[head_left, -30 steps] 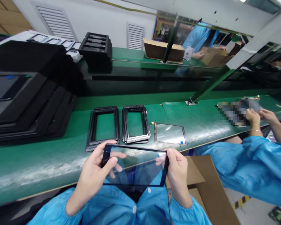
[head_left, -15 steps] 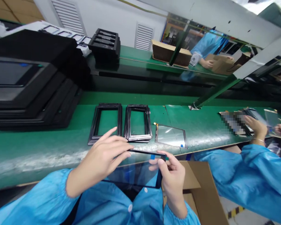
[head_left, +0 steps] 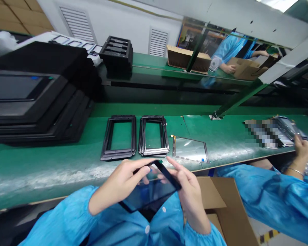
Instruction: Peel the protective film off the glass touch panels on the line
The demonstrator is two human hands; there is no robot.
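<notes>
The screen [head_left: 154, 191] was off the desk [head_left: 53, 167], tilted before the blue coat [head_left: 118, 229]. The left hand [head_left: 123, 177] pinched its edge, thumb on the face; the right hand [head_left: 191, 191] was at its right end, index finger raised, whether gripping I could not tell. The handling looked unfinished: this screen had yet to be set down. Stacked frames [head_left: 154, 151] lay in two piles, a glass panel [head_left: 190, 149] beside them, both untouched.
</notes>
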